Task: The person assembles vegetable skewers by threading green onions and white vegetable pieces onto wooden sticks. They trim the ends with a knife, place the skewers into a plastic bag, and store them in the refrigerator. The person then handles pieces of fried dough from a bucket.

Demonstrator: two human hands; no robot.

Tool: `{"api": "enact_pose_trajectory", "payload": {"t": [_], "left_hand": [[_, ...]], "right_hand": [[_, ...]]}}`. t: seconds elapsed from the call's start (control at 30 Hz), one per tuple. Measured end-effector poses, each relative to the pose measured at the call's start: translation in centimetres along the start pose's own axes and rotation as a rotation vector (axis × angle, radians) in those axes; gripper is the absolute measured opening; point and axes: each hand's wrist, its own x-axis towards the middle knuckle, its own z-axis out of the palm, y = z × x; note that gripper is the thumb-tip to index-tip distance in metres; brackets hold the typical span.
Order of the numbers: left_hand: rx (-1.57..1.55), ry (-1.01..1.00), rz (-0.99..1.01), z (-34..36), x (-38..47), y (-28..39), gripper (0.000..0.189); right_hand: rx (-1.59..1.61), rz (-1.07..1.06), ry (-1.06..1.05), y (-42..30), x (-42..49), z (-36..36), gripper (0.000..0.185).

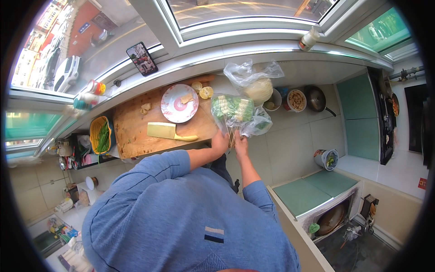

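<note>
A clear plastic bag [216, 107] holds skewered leafy greens [232, 107] with pale folded pieces. Bare wooden skewer sticks [231, 137] stick out of its near end. On the left of the sticks, my left hand [220, 143] grips the bag's near edge. My right hand [241, 145] holds the bag's edge on the other side, close to the sticks. Just left of the bag lies a wooden cutting board [132, 131], bearing a cleaver [161, 130] and a patterned plate [170, 108] with a tan piece on it.
Halved citrus [206, 92] and ginger-like pieces [145, 107] sit on the board. Beyond the skewers is a bag of pale noodles [259, 91]. Further right stand a tub of brown cubes [296, 101] and a frying pan [314, 98]. A yellow basket [98, 132] of greens is at left.
</note>
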Motion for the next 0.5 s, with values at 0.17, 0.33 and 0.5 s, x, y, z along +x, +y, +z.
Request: {"api": "enact_pose_trajectory", "payload": {"t": [0.17, 0.33, 0.5], "left_hand": [[0.068, -0.032, -0.027, 0.7, 0.0, 0.6, 0.032], [0.006, -0.079, -0.015, -0.2, 0.3, 1.5, 0.034], [-0.034, -0.1, 0.044, -0.5, 1.2, 1.1, 0.038]], "right_hand": [[0.423, 0.056, -0.095, -0.1, 0.1, 0.4, 0.051], [0.51, 0.062, -0.097, -0.3, 0.5, 0.2, 0.056], [0.553, 0.129, -0.332, -1.7, 0.4, -0.4, 0.06]]}}
